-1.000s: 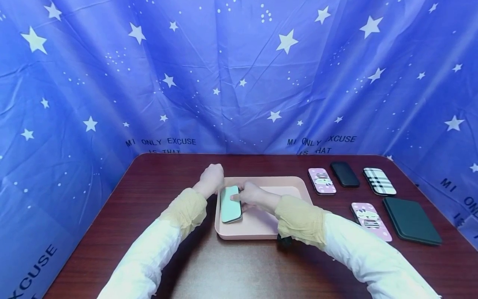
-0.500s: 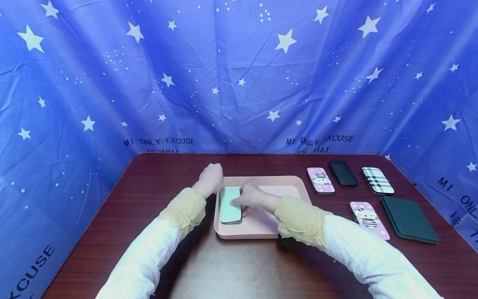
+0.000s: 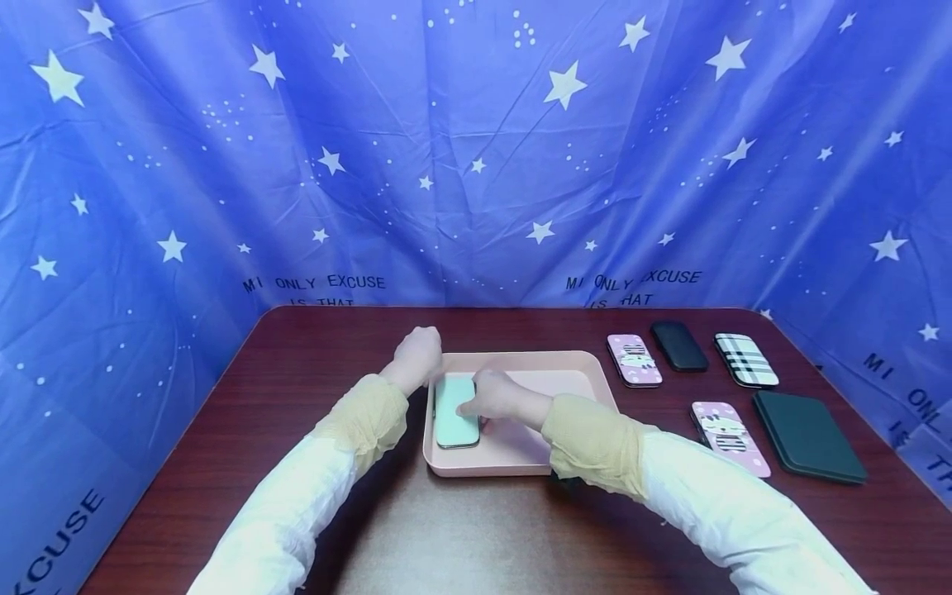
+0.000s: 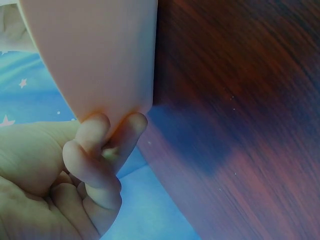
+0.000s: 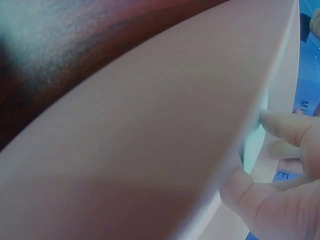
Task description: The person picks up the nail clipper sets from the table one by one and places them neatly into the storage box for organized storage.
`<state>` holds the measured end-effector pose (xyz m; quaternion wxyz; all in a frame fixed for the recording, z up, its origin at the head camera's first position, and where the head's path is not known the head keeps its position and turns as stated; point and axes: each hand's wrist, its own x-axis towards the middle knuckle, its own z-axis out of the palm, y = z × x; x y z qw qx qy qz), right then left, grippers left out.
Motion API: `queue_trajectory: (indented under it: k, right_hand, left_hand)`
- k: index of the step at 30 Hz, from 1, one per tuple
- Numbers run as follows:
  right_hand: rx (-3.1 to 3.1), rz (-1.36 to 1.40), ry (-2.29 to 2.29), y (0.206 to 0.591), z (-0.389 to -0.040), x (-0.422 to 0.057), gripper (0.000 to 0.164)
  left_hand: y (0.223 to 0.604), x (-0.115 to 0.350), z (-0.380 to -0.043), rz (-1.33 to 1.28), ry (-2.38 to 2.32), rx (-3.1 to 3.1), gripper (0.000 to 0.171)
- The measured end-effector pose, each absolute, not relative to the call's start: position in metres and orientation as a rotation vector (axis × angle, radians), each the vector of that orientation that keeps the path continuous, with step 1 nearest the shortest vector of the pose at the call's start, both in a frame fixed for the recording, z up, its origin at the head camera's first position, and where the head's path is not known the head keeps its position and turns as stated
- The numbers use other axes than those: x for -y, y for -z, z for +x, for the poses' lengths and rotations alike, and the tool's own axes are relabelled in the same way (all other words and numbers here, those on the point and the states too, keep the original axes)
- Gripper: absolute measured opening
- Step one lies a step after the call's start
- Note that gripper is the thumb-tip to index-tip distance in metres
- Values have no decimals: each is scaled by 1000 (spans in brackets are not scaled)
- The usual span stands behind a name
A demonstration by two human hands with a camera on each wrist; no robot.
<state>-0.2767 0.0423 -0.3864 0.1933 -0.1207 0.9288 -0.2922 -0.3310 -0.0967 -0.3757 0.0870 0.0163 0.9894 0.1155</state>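
A mint green flat case (image 3: 455, 417) with rounded corners lies in the left end of the pink tray (image 3: 521, 470). My right hand (image 3: 497, 397) holds the case by its right side, one finger on the top face. In the right wrist view, the right hand (image 5: 280, 165) reaches the case beyond the tray's rim, partly hidden by it. At the tray's far left corner, my left hand (image 3: 418, 351) grips the rim. The left wrist view has the left hand (image 4: 95, 165) with curled fingers, two fingertips against the tray's outer wall (image 4: 100, 55).
Right of the tray lie two pink patterned cases (image 3: 634, 361) (image 3: 730, 438), a black case (image 3: 680, 345), a plaid case (image 3: 746, 360) and a larger dark green case (image 3: 809, 436). A dark item shows partly under the right sleeve. A blue star-print curtain (image 3: 476, 207) surrounds the table (image 3: 387, 529).
The mint green case has turned from slightly slanted to straight along the tray's left side, with the right hand moving with it. The left hand stays at the corner.
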Motion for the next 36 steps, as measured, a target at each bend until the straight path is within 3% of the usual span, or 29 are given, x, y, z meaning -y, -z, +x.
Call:
queue_trajectory:
  k: [15, 21, 26, 36]
  right_hand:
    - [-2591, -416, 799, 375, -270, -52, 20]
    - [-2549, -409, 833, 358, -262, -60, 61]
    - [-2477, -414, 923, 342, -260, -68, 59]
    - [-2703, -673, 816, 314, -253, -96, 46]
  left_hand:
    - [379, 96, -325, 87, -382, -2994, 9]
    - [378, 96, -325, 81, -383, -2996, 9]
    - [378, 97, -326, 83, -349, -2994, 9]
    - [377, 96, -325, 96, -314, -2990, 10]
